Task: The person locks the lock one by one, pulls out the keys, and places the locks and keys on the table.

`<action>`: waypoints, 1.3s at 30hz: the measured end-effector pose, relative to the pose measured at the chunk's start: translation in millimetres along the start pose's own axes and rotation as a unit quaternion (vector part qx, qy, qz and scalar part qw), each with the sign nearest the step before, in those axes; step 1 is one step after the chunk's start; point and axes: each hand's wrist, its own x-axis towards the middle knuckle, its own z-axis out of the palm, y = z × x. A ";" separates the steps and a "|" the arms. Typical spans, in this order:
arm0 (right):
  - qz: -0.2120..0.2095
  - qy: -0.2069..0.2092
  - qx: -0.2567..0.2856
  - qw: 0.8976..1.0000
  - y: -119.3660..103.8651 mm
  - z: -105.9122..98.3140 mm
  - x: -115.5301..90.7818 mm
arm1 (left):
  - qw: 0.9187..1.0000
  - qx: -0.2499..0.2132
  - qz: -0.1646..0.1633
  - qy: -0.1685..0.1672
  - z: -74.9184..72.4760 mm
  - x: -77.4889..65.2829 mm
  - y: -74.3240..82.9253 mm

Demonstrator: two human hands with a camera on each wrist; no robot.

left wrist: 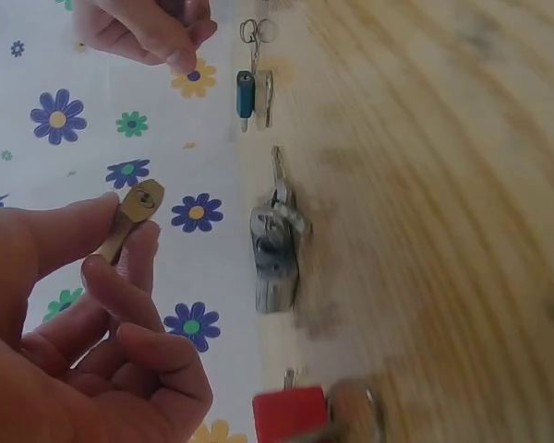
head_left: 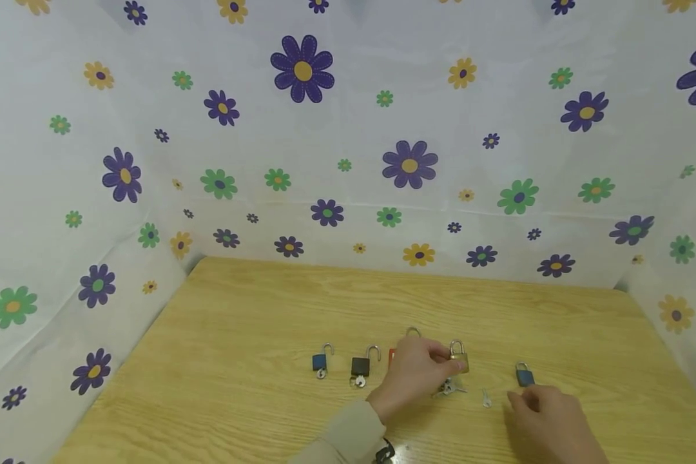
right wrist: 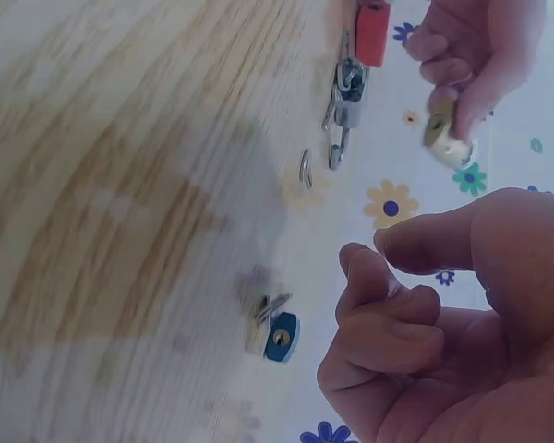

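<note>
My left hand (head_left: 414, 370) holds a brass padlock (head_left: 459, 362) between thumb and fingers, raised off the table; its keyhole face shows in the left wrist view. Below that hand lie a silver padlock (left wrist: 275, 263) and keys (head_left: 449, 386). A red padlock (left wrist: 291, 415) is largely hidden behind the hand in the head view. My right hand (head_left: 548, 415) hovers near a blue padlock (head_left: 524, 375) at the right, thumb and forefinger close, with nothing seen between them. A loose small key (head_left: 486, 398) lies between the hands.
Left of the hands, another blue padlock (head_left: 319, 362) and a black padlock (head_left: 360, 367) lie with shackles swung open and keys at their bottoms. The wooden table (head_left: 238, 309) meets a flower-printed white cloth (head_left: 348, 116) at the back and sides.
</note>
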 end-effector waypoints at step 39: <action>0.049 -0.039 -0.011 0.998 20.6 -15.7 -2.3 | 0.973 0.230 0.010 -0.019 49.7 30.9 18.3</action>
